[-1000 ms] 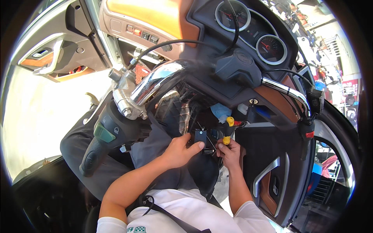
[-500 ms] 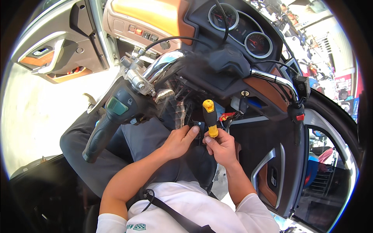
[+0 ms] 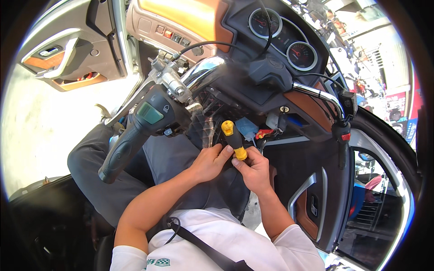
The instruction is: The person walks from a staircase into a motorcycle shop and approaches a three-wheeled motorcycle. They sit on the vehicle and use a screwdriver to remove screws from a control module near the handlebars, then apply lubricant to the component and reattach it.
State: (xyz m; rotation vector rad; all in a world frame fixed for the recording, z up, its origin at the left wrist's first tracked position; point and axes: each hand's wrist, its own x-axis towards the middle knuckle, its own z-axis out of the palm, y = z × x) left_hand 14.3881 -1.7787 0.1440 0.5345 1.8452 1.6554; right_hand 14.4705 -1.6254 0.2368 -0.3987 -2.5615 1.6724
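Note:
My right hand (image 3: 254, 169) is closed with thumb and fingers at the lower end of a yellow-and-black screwdriver (image 3: 234, 141). The handle tilts up and to the left; its shaft and tip are out of sight. Right beside it, my left hand (image 3: 209, 163) is closed, its thumb tip against the handle's side. The small black part under that thumb, visible a moment ago, is now mostly hidden by the screwdriver and fingers. Both hands are above my lap, below the dashboard.
A handlebar grip (image 3: 123, 156) with a green switch (image 3: 150, 113) reaches in at the left. Past my hands are a red connector (image 3: 264, 133) and a light-blue piece (image 3: 246, 128). An ignition lock (image 3: 284, 109) is on the dashboard. A dark door panel (image 3: 294, 169) stands at the right.
The screwdriver has moved left and tipped over toward my left hand, covering the small black part. My right hand has shifted slightly left with it. The light-blue piece shows more.

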